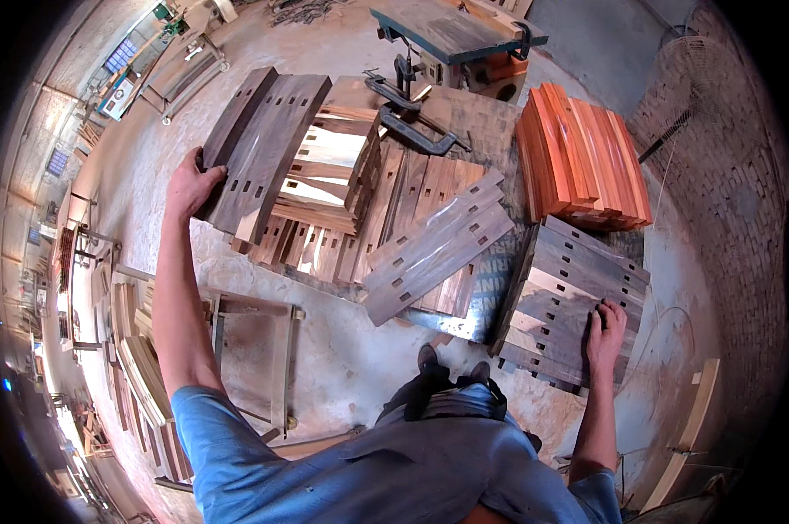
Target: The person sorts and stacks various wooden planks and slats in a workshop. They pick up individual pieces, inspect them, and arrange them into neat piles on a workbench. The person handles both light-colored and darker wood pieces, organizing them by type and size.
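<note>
At the left, my left hand is closed on the near end of a dark slotted wooden board, its thumb on top and its fingers round the edge. That board sits with other dark boards on a stack of lighter planks. My right hand rests with its fingers out on a stack of dark slotted boards at the right. Between the hands, loose dark slotted boards lie at a slant over a row of brown boards.
Black clamps lie behind the boards. A stack of reddish-orange boards stands at the back right, near a fan. Farther back is a work table. A wooden frame stand and more planks are at the left.
</note>
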